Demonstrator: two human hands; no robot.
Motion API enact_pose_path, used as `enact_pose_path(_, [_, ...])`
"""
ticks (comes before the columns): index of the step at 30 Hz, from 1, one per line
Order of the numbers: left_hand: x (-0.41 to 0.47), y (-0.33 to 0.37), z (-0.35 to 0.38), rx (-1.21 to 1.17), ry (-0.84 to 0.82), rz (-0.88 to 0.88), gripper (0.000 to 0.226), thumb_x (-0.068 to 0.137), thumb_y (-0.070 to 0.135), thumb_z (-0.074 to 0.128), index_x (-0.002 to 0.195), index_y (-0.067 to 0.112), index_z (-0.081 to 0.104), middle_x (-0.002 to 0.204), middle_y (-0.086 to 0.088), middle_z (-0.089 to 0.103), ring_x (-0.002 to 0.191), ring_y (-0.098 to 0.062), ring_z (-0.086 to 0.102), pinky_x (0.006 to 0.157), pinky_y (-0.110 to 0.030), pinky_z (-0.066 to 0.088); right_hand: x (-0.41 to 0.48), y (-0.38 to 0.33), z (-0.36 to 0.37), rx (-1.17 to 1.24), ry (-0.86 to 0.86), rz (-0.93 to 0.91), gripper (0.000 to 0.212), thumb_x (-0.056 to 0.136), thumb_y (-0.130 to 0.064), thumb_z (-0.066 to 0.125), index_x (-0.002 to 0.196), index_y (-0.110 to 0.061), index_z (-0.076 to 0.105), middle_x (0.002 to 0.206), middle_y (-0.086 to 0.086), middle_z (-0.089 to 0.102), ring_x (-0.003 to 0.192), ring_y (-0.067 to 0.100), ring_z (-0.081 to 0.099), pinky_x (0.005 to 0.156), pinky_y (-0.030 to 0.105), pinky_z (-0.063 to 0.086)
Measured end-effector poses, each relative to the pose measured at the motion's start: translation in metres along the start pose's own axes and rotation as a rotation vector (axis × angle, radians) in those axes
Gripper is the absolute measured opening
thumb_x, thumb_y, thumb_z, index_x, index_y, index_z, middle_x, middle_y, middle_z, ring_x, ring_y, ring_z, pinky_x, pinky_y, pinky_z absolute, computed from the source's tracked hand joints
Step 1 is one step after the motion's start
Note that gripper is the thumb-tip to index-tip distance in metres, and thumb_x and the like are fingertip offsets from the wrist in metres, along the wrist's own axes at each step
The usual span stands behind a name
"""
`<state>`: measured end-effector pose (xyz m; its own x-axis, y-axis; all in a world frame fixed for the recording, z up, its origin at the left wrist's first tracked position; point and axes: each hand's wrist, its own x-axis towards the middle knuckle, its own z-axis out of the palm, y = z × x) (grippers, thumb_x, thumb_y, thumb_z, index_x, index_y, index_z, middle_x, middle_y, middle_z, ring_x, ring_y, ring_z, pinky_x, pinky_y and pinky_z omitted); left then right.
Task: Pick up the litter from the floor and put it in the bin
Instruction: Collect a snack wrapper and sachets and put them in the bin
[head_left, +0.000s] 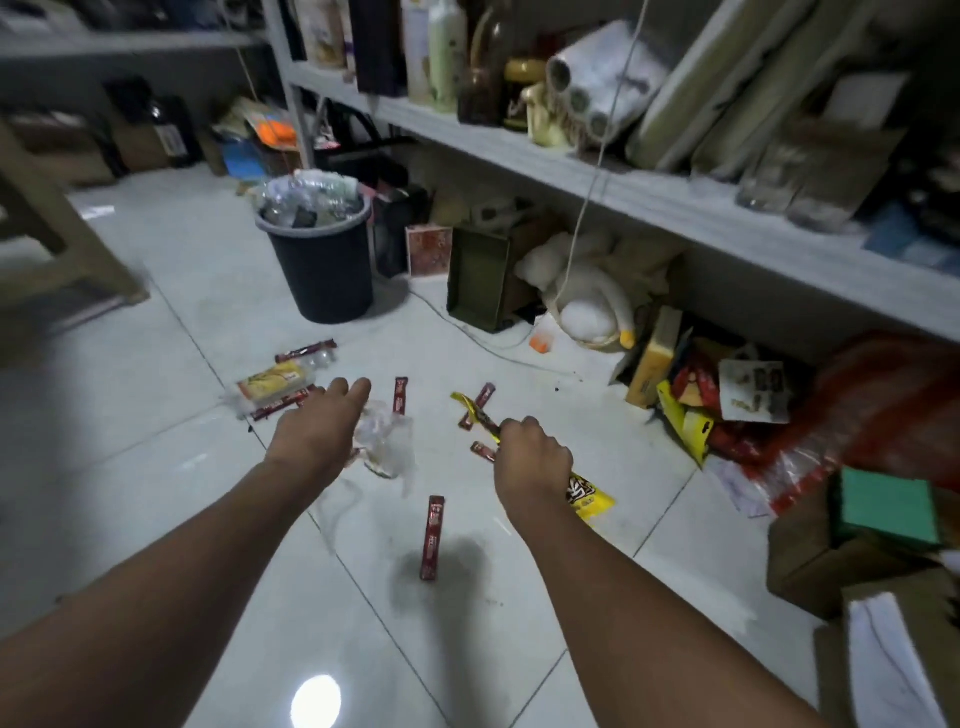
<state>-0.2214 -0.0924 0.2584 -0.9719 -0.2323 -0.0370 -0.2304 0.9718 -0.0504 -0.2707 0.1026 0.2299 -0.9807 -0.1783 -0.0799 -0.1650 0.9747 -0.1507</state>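
Litter lies scattered on the white tiled floor: several dark red sachets, one of them (432, 538) nearest me, a crumpled clear plastic wrapper (387, 447), and a plastic bottle with a yellow label (272, 387) to the left. My right hand (530, 460) grips a yellow snack wrapper (589, 499) that sticks out on both sides of the fist. My left hand (317, 431) hovers with fingers extended just left of the clear plastic, holding nothing. A dark bin (322, 270), heaped with plastic rubbish, stands farther back on the floor.
A grey shelf (649, 192) runs along the right, packed with bottles and rolls. Boxes, a white plush toy (587, 306) and red and yellow bags crowd the floor under it. A cable trails across the tiles. A wooden table leg (62, 249) stands at the left.
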Motion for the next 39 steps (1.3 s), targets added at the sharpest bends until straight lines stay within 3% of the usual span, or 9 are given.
enact_pose_path(6, [0.000, -0.022, -0.176, -0.115, 0.037, -0.002, 0.033, 0.089, 0.003, 0.049, 0.118, 0.017, 0.041, 0.114, -0.008, 0.045, 0.107, -0.027, 0.050, 0.078, -0.039, 0.048, -0.004, -0.055, -0.198, 0.021, 0.044, -0.030, 0.031, 0.095, -0.003, 0.045, 0.121, -0.014, 0.056, 0.123, 0.007, 0.054, 0.112, 0.028, 0.059, 0.086, 0.032, 0.045])
enact_pose_path(11, [-0.015, -0.049, -0.328, -0.115, 0.075, -0.019, 0.036, 0.088, 0.003, 0.047, 0.121, 0.016, 0.042, 0.112, -0.008, 0.046, 0.106, -0.027, 0.050, 0.070, -0.036, 0.043, -0.025, -0.095, -0.346, 0.030, 0.082, -0.052, 0.029, 0.094, -0.002, 0.046, 0.117, -0.013, 0.060, 0.121, 0.006, 0.056, 0.111, 0.028, 0.060, 0.083, 0.032, 0.047])
enact_pose_path(20, [-0.064, -0.110, -0.588, -0.134, 0.128, -0.091, 0.020, 0.091, 0.007, 0.043, 0.111, 0.012, 0.045, 0.106, -0.013, 0.048, 0.098, -0.032, 0.052, 0.073, -0.041, 0.046, -0.076, -0.159, -0.627, 0.101, 0.168, -0.068, 0.029, 0.097, -0.005, 0.043, 0.120, -0.014, 0.060, 0.124, 0.007, 0.059, 0.112, 0.028, 0.060, 0.085, 0.035, 0.047])
enact_pose_path(24, [-0.077, -0.124, -0.654, -0.120, 0.127, -0.082, 0.012, 0.093, 0.009, 0.044, 0.105, 0.011, 0.045, 0.104, -0.011, 0.049, 0.095, -0.030, 0.053, 0.067, -0.037, 0.042, -0.095, -0.180, -0.692, 0.041, 0.178, -0.085, 0.029, 0.097, -0.005, 0.043, 0.120, -0.014, 0.058, 0.125, 0.007, 0.058, 0.112, 0.027, 0.060, 0.085, 0.035, 0.047])
enact_pose_path(30, [-0.082, -0.162, -0.722, -0.045, 0.202, -0.069, 0.014, 0.095, 0.010, 0.041, 0.108, 0.007, 0.044, 0.110, -0.018, 0.049, 0.096, -0.032, 0.052, 0.074, -0.038, 0.043, -0.115, -0.208, -0.732, -0.033, 0.284, -0.114, 0.028, 0.097, -0.010, 0.047, 0.123, -0.015, 0.058, 0.128, 0.008, 0.053, 0.113, 0.028, 0.058, 0.084, 0.036, 0.048])
enact_pose_path(39, [-0.062, -0.183, -0.715, 0.053, 0.144, -0.049, 0.023, 0.096, 0.008, 0.039, 0.118, 0.002, 0.044, 0.117, -0.021, 0.050, 0.103, -0.034, 0.052, 0.077, -0.039, 0.045, -0.090, -0.230, -0.713, -0.048, 0.274, -0.120, 0.031, 0.096, -0.018, 0.054, 0.127, -0.015, 0.055, 0.134, 0.011, 0.048, 0.113, 0.030, 0.057, 0.083, 0.037, 0.047])
